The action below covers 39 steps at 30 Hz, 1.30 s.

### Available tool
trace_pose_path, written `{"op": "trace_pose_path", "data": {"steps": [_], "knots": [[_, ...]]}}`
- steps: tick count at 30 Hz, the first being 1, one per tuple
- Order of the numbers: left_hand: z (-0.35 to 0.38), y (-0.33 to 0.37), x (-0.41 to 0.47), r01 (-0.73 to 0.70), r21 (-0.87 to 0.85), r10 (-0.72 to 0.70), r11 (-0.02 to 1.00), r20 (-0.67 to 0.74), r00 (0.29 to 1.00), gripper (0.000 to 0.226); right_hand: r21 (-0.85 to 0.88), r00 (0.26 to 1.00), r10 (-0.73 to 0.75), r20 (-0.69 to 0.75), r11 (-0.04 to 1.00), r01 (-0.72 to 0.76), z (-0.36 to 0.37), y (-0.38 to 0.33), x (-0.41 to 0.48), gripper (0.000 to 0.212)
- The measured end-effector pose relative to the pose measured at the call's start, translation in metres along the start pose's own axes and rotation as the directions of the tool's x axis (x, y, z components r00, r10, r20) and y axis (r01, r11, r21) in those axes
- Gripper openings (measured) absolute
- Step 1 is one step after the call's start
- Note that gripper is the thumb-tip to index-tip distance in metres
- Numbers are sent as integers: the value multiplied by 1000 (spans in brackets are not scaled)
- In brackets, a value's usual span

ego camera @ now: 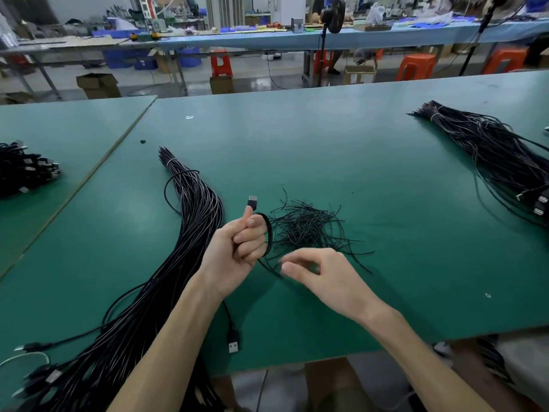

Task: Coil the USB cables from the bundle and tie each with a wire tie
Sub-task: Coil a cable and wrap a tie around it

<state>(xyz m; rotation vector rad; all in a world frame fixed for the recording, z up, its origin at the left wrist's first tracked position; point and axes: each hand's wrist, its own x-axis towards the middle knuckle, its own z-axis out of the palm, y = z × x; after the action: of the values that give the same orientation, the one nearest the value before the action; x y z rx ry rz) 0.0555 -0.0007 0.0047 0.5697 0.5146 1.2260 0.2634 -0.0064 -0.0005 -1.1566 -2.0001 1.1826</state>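
On the green counter, a second banded bundle lies at 2 o'clock and a heap of finished cables at 9 o'clock. The main bundle sweeps from 11 o'clock down to 7 o'clock. Loose wire ties are piled at centre, just beyond both hands. The left hand is curled round a USB cable looped over its fingers, with the plug sticking up at 12 o'clock. The right hand is blurred, its fingertips drawn together at the pile's near edge; whether it pinches a tie cannot be told.
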Motion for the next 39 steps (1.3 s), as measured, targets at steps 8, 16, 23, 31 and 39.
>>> {"op": "trace_pose_path", "data": {"steps": [8, 16, 23, 31, 39], "knots": [[4, -6, 1, 29, 178, -38, 984, 46, 998, 34, 170, 993, -62, -98, 982, 78, 9, -26, 21, 17], [3, -17, 5, -109, 394, 105, 912, 32, 994, 39, 347, 959, 49, -279, 936, 53, 12, -13, 28, 4], [5, -21, 8, -190, 654, 289, 733, -45, 956, 49, 335, 938, 5, -347, 935, 119, 9, -12, 30, 12], [2, -21, 7, -142, 663, 223, 735, -38, 974, 50, 354, 962, 42, -268, 933, 58, 6, -7, 28, 12], [6, -24, 5, -85, 784, 194, 615, -46, 980, 57, 476, 986, 74, -146, 880, 4, 9, -11, 28, 28]]}}
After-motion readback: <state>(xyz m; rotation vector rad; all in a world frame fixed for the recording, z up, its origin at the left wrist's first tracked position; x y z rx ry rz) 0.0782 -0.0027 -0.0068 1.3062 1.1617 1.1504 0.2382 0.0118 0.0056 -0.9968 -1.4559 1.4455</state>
